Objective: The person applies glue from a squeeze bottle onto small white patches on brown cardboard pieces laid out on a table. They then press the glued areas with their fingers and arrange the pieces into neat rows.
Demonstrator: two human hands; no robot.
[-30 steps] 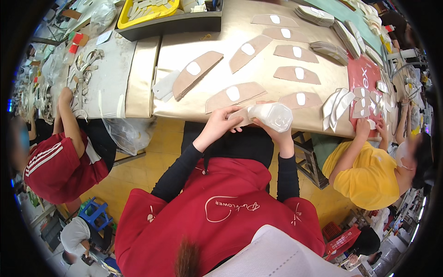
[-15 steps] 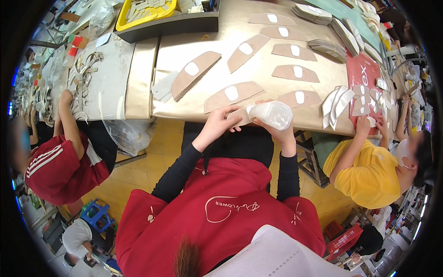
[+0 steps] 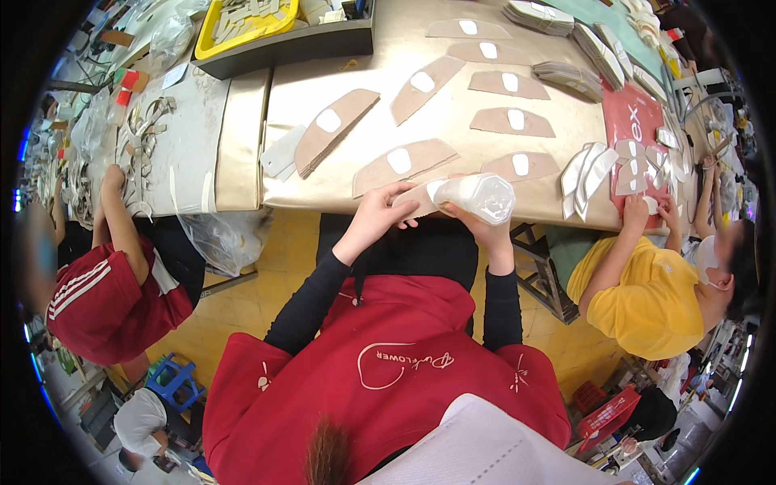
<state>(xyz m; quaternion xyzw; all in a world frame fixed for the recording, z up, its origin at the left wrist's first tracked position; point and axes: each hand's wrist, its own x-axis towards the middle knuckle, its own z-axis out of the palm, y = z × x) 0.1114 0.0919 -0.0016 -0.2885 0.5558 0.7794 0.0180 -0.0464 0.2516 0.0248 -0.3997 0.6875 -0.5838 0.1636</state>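
Above the near table edge, my left hand (image 3: 378, 220) pinches a pinkish-beige curved panel (image 3: 419, 199) between thumb and fingers. Wrapped around a translucent white plastic bottle (image 3: 483, 199) is my right hand (image 3: 490, 234). The bottle is tipped, its faceted base facing up, and its other end meets the panel beside a white patch. What touches the panel there is hidden by the bottle and fingers. Just beyond my hands lies another beige panel (image 3: 414, 166) with a white patch. A stack of similar panels (image 3: 338, 133) rests to the left, partly over a grey piece (image 3: 282, 156).
Several patched panels (image 3: 512, 121) lie spread across the gold-covered table (image 3: 323, 190). Bundled pieces (image 3: 567, 78) sit at the far right. A black tray (image 3: 291, 50) holds a yellow basket (image 3: 242, 40). Co-workers in red (image 3: 109, 303) and yellow (image 3: 647, 295) sit at either side.
The view has shifted slightly, so the table's things appear a little further left and up. Both hands keep their hold on panel and bottle, with only slight movement.
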